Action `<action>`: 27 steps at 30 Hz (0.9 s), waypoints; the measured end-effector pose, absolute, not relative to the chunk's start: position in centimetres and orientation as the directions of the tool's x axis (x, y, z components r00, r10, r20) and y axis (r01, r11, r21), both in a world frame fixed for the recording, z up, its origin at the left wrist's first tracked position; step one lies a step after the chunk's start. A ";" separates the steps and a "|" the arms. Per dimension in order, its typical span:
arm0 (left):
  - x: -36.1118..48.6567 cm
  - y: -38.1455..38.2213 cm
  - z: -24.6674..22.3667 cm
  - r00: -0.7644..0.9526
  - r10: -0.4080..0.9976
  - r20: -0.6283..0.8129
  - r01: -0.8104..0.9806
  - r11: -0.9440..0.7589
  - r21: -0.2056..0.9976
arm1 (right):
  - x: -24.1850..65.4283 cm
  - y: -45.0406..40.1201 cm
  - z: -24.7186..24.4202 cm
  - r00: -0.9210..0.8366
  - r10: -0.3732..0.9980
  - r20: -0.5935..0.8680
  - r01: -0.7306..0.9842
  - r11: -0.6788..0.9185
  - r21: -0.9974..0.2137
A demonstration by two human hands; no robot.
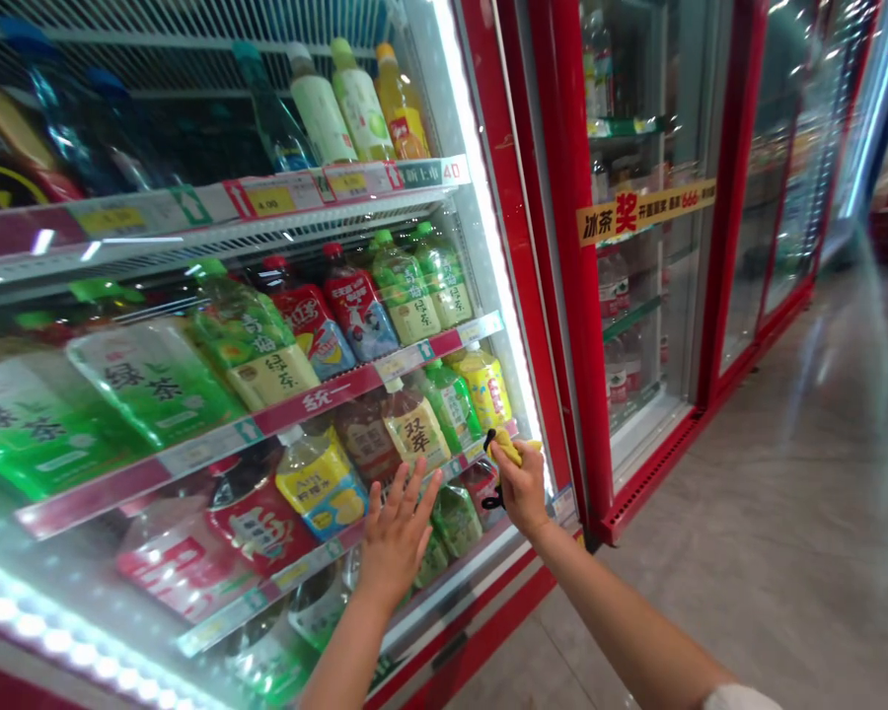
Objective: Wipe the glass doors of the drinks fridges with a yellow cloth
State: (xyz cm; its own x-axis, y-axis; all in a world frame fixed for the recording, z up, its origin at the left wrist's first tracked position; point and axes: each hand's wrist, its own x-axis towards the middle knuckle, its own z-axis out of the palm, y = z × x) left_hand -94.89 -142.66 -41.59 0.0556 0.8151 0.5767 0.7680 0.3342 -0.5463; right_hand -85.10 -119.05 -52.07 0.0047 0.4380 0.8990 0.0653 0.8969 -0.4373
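Observation:
My left hand (396, 537) is raised with its fingers spread, in front of the lower shelves of a drinks fridge. Nothing is in it. Nearest to its fingertips stands a bottle with a cream label (416, 426); I cannot tell whether they touch. My right hand (524, 485) is closed around a bunched yellow cloth (507, 449) with black loops or cord showing at its edge. That hand is close to the shelf's right end, below a yellow-labelled bottle (486, 385). A green bottle (449, 406) is between the two hands.
Several bottles fill the tilted-looking shelves, among them large green tea bottles (155, 380). A shelf edge with price tags (322, 394) crosses the view. At right are a red door frame (573, 247), a second glass-doored fridge and grey floor (770, 532).

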 end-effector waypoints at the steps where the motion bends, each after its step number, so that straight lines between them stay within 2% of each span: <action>1: -95.0 -142.9 -41.6 0.058 0.817 0.574 0.768 0.330 -0.548 | -84.7 -118.9 -52.4 -0.015 0.430 0.903 0.052 0.902 -0.429; 8: -95.7 -143.8 -41.9 0.054 0.842 0.537 0.781 0.299 -0.548 | -85.5 -117.8 -50.8 0.092 0.509 0.856 0.084 0.852 -0.516; 14: -95.8 -144.4 -42.5 0.032 0.828 0.559 0.788 0.323 -0.524 | -85.0 -121.4 -52.2 -0.038 0.433 0.901 0.053 0.901 -0.431; 20: -96.1 -146.0 -42.6 0.023 0.819 0.574 0.800 0.329 -0.501 | -86.1 -120.8 -49.4 0.087 0.497 0.863 0.101 0.858 -0.504; 23: -95.9 -146.5 -42.9 0.000 0.810 0.586 0.813 0.342 -0.472 | -87.2 -123.7 -49.6 -0.010 0.452 0.892 0.112 0.887 -0.448; 27: -95.8 -147.7 -43.8 -0.042 0.809 0.586 0.821 0.362 -0.442 | -85.2 -125.4 -51.7 -0.167 0.336 0.927 0.019 0.941 -0.338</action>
State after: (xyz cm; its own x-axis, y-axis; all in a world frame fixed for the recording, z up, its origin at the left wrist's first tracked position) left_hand -95.83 -147.71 -43.80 -0.0417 0.8094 0.5858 0.8209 0.3620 -0.4418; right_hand -85.23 -125.45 -51.73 -0.1671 0.3363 0.9268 0.0193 0.9410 -0.3380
